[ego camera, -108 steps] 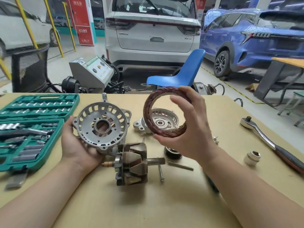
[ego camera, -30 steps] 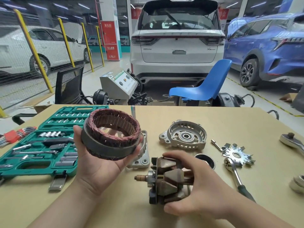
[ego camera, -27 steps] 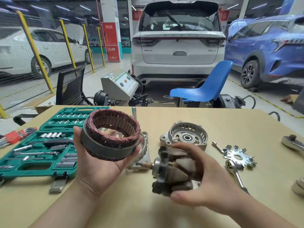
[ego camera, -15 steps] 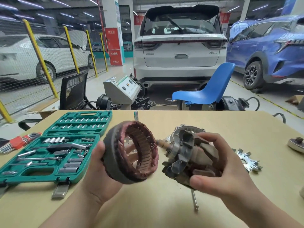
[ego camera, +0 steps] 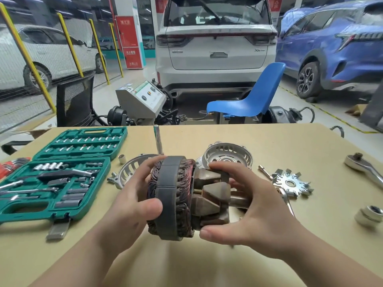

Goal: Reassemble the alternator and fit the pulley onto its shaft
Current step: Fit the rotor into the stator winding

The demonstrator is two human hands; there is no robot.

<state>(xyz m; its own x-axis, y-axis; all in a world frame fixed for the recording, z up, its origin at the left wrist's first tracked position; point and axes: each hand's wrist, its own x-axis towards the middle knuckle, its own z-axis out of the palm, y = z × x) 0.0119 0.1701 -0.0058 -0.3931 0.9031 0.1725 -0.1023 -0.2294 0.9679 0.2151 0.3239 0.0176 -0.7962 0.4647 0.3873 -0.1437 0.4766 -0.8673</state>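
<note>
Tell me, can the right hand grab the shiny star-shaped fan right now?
Probably not yet: the right hand is gripping the rotor. The fan lies uncovered on the table just beyond it, so once freed, likely yes.

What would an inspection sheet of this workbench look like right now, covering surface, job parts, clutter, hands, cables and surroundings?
Surface: tan table, parts spread across it.
Job's things: stator and rotor held together above the table; two housings and fan plate lie behind.
Clutter: open green socket set, ratchet, loose socket.
Hands: left hand grips the stator; right hand grips the rotor.
Cables: one loop at the far right edge.
Surroundings: blue chair, parked cars.
</note>
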